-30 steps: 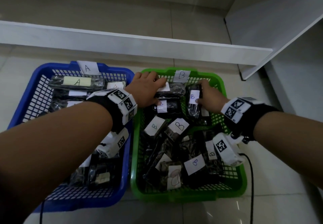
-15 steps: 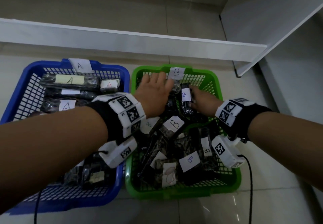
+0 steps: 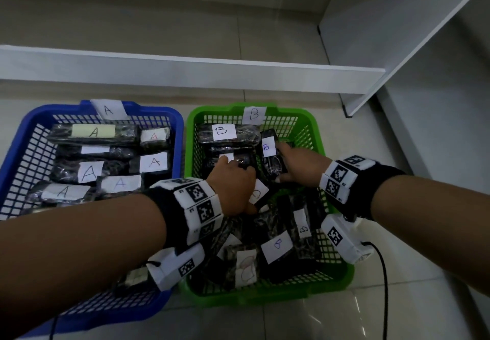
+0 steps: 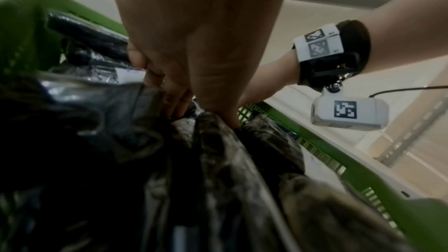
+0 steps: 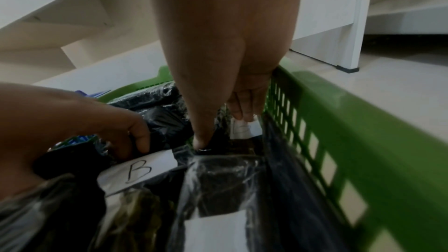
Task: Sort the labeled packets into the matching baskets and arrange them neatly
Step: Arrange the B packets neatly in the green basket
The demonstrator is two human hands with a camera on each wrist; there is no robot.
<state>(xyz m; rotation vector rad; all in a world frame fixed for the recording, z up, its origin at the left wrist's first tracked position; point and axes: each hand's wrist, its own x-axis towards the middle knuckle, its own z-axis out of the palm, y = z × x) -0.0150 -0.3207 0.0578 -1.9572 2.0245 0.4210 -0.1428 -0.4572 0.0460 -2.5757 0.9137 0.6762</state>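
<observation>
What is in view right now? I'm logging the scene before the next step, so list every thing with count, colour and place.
blue basket: one, blue, on the floor at left, tagged A.
green basket: one, green, on the floor beside it at right, tagged B.
A packets: at least six, dark with pale labels, in rows in the blue basket.
B packets: several, dark with white labels, in the green basket; far ones in rows, near ones jumbled.
white shelf board: one, white, behind the baskets.
left hand: grips a dark packet in the green basket.
right hand: holds the upright B packet.
</observation>
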